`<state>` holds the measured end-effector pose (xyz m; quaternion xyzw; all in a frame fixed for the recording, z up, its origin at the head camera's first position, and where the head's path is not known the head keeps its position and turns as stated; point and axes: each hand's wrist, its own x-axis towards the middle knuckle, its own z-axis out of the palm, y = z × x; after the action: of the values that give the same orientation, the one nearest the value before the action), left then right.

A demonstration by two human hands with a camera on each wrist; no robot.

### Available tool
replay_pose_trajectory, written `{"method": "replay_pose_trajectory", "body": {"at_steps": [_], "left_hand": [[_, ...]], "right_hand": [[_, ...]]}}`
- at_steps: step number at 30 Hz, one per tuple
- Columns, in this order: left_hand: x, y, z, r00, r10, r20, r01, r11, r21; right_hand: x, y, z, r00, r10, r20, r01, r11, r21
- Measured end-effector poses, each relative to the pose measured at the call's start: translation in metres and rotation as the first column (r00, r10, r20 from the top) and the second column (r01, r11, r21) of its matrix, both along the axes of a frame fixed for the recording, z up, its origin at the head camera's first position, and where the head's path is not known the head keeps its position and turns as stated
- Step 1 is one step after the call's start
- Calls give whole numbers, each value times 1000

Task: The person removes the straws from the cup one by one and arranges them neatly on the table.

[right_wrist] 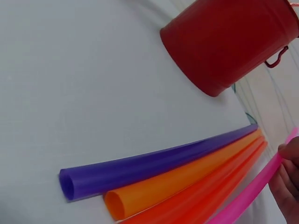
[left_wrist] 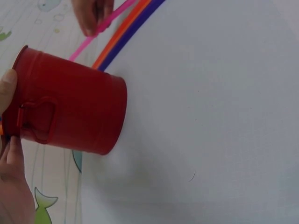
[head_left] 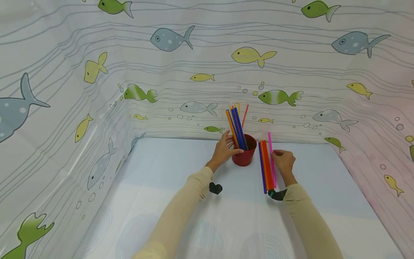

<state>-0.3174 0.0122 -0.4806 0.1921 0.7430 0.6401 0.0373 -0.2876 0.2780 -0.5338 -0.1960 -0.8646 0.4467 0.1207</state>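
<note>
A small red metal bucket (head_left: 243, 158) stands on the table with several blue, orange and other coloured plastic straws (head_left: 238, 127) leaning in it. My left hand (head_left: 223, 147) holds the bucket near its rim; the thumb (left_wrist: 6, 87) lies against the outer wall and the fingers are on the far side, partly hidden. To the right of the bucket, my right hand (head_left: 284, 161) pinches a pink straw (head_left: 272, 169) between thumb and fingers. Beside it lie a purple straw (right_wrist: 140, 169), an orange straw (right_wrist: 159, 186) and red-orange straws (right_wrist: 201, 191), side by side on the table.
The white table (head_left: 181, 162) meets a fish-patterned curtain (head_left: 200, 93) at the back and sides. A dark wrist-camera piece (head_left: 215, 188) shows by the left wrist, another dark piece (head_left: 276, 195) by the right. A wire handle loop (left_wrist: 39, 119) juts from the bucket's side.
</note>
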Motion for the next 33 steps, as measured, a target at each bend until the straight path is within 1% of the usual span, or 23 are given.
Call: {"method": "replay_pose_trajectory", "body": {"at_steps": [4,6,11,15,24,29,33], "left_hand": [[-11,3,-18,1000,27,-3,-27,1000,-9],[-12,4,-20,999,38,-11,-38,999,-23],[-12,4,-22,998,49,-32,-50,998,-32],[-12,4,-22,998,49,-32,-50,998,-29],[-15,5,-20,998,47,-51,-49,998,-36],[-14,4,-21,998,48,-36,-49,998,-41],[-13,4,-22,998,50,-24,-51,998,-41]], "right_hand": [[3,-1,-3,1000,9,26,-9,1000,-2],[4,-1,-5,1000,13,26,-13,1000,5],[5,-1,-9,999,15,34,-15,1000,14],[6,0,-11,999,15,49,-15,1000,7],[5,2,-11,999,28,33,-29,999,24],[6,1,-11,998,36,53,-37,999,19],[7,1,-11,998,38,52,-38,999,14]]}}
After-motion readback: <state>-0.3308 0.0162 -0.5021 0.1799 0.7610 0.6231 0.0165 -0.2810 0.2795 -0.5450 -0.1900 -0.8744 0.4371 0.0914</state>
